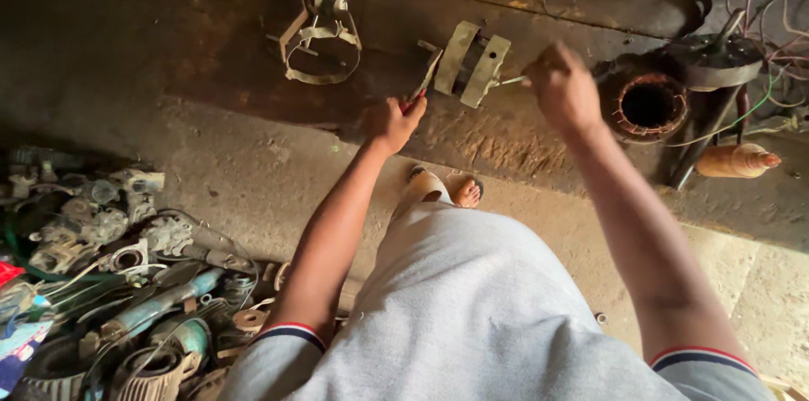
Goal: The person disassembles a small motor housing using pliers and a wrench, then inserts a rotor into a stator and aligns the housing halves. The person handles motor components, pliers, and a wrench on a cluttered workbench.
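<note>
A pale metal bracket-like part (472, 64) made of two flat straps lies on the dark oily floor in front of me. My left hand (390, 121) grips a red-handled tool (419, 88) whose tip reaches the part's left side. My right hand (563, 88) is closed around a thin metal rod or driver (511, 80) that touches the part's right side. My foot in a sandal (465, 191) shows below the part.
A motor stator with copper windings (649, 105) and a dark fan housing (715, 58) lie at the right, with loose wires (771, 22) and a wooden spool (735, 161). A metal ring clamp (318, 51) lies at the upper left. Several scrap motor parts (109, 283) are piled at the lower left.
</note>
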